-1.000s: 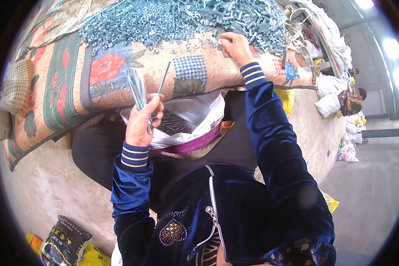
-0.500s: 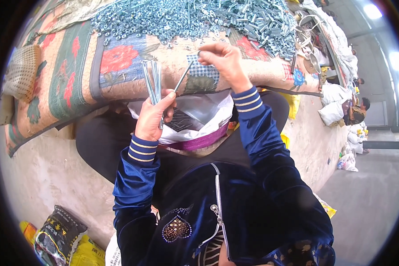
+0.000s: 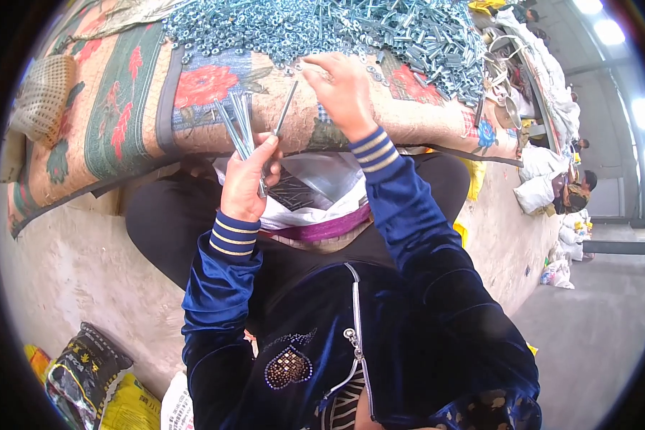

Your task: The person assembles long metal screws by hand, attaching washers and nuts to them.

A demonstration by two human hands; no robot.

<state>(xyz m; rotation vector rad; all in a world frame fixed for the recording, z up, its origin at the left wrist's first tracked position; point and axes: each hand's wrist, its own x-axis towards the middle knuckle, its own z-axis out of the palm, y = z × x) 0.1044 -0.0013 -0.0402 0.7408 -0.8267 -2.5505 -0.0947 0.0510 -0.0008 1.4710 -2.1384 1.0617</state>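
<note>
My left hand (image 3: 247, 183) is closed around a bundle of thin silvery metal rods (image 3: 241, 129) that fan out upward. One more metal rod (image 3: 287, 107) stands apart from the bundle, pinched by the thumb and fingers of the same hand and tilted slightly right. My right hand (image 3: 342, 93) hangs just above the near edge of a large heap of small metal nuts (image 3: 258, 32). Its fingers are apart, and I see nothing in them. Between my legs is a white-lined bag (image 3: 330, 204) with dark rods (image 3: 290, 192) inside.
Short metal tubes (image 3: 444, 54) are heaped at the far right of the flowered quilt (image 3: 208, 86). A woven hat-like thing (image 3: 46, 100) sits at left. Filled bags (image 3: 89, 365) lie at lower left, white sacks (image 3: 541, 183) at right. Other people are at the far right.
My right hand has moved up and left, from beside the single rod's tip to the edge of the nuts, and its fingers have spread. The single rod is now more upright.
</note>
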